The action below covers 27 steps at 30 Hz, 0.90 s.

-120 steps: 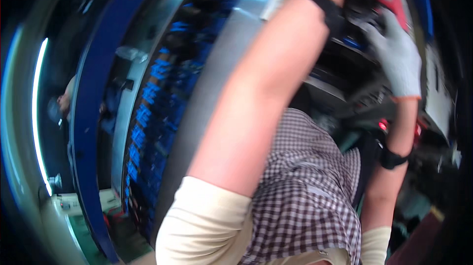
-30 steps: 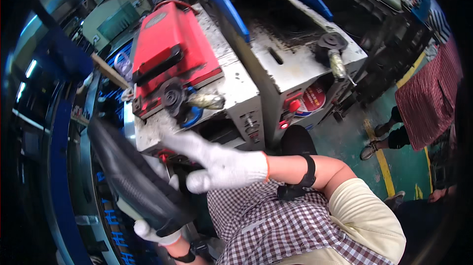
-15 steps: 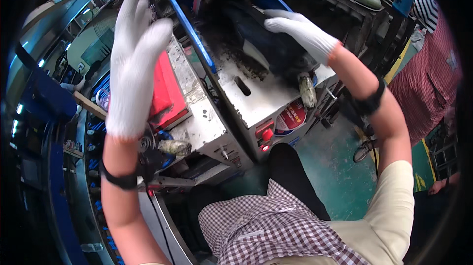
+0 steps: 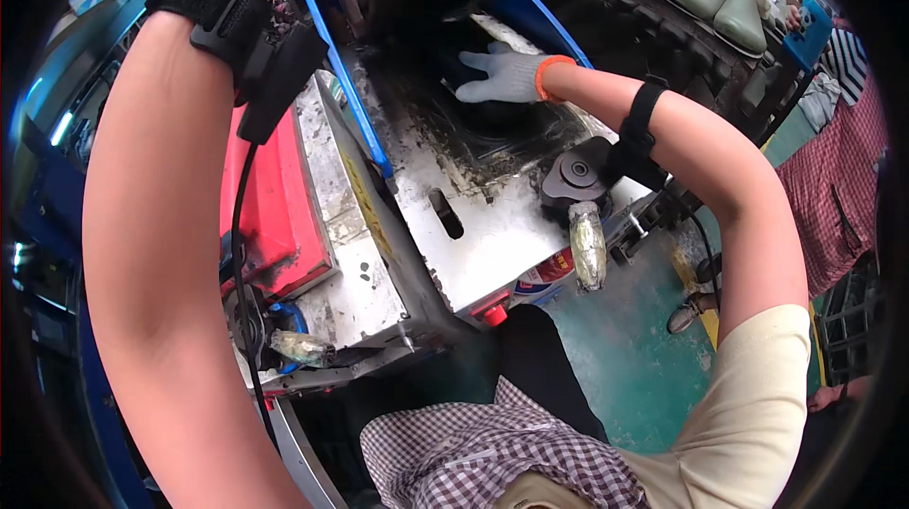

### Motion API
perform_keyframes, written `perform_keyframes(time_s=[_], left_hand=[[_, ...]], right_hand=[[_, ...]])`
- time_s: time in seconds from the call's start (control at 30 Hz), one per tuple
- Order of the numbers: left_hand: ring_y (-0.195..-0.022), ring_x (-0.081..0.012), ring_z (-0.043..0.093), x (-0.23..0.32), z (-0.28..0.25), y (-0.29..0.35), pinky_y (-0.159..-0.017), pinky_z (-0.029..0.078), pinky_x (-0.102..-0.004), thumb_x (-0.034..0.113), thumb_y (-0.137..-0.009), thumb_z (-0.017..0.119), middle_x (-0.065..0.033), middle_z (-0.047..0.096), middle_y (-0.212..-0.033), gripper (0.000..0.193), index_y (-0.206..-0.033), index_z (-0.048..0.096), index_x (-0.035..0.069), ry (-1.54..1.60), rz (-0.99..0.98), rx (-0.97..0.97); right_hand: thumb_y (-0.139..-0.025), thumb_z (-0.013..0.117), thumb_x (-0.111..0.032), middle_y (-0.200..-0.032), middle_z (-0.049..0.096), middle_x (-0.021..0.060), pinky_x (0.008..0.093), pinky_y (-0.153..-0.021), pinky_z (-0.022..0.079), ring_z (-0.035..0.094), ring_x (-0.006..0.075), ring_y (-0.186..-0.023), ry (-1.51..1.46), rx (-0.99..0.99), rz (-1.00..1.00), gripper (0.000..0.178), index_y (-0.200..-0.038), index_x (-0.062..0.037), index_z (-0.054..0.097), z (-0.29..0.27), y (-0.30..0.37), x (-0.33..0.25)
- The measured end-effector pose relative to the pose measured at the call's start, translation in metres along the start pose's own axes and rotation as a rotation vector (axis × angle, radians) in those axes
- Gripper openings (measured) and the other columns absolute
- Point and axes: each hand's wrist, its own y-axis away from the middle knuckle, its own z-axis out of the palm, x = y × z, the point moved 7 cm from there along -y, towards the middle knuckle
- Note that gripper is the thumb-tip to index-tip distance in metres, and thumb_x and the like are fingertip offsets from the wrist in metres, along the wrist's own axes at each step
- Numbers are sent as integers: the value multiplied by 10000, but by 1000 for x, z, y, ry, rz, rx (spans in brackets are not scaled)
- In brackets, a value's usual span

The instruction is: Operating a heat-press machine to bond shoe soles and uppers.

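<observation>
- The right hand (image 4: 505, 76), in a pale glove with an orange cuff, reaches over the back part of the white machine top (image 4: 492, 258).
- Its fingers are spread apart; whether they touch the black piece (image 4: 497, 118) beneath cannot be told.
- That black piece lies toward the top's back edge, between a left blue panel (image 4: 345, 78) and a right blue panel (image 4: 554, 23); its outline merges into shadow.
- The left hand is beyond the picture's upper edge, so its grip cannot be told; the left arm (image 4: 161, 206) passes in front of a red box (image 4: 275, 215) on the neighbouring machine.
- Near the top's left edge is 1 dark oblong slot (image 4: 445, 214).
- At its front right corner, 1 round dark knob (image 4: 578, 171) adjoins a wrapped handle (image 4: 588, 249).
- Below the front edge, 1 red button (image 4: 493, 311) juts out.
- Green shoes (image 4: 739, 18) sit on a rack beyond the right edge.
</observation>
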Motion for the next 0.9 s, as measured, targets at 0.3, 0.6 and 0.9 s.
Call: perform_keyframes(time_s=[0.3,0.6,0.9], left_hand=[[-902,-295,704,-6,64,38,-774,557,-409,361,-901,653,-255,693,-1159,477,-1216,646,2,470,-27,189],[-1266,-435,564,72,159,160,-1048,448,-501,-2,-714,642,-184,616,-1236,595,-1293,532,80,152,165,382],[-1420,-433,420,82,202,194,-1185,326,-551,65,-806,633,-159,519,-1396,601,-1391,502,106,96,136,346]], right_hand=[[-995,654,-360,-1378,649,212,425,-1135,448,593,390,-1311,-159,266,-249,498,-1363,-25,660,-37,172,-46],[-762,778,-113,-1164,699,90,490,-1078,500,631,368,-1207,93,767,-387,336,-1093,-108,720,50,300,-93],[-811,668,-7,-1021,701,116,466,-818,550,689,351,-946,255,1126,-452,253,-1045,-102,665,34,315,1]])
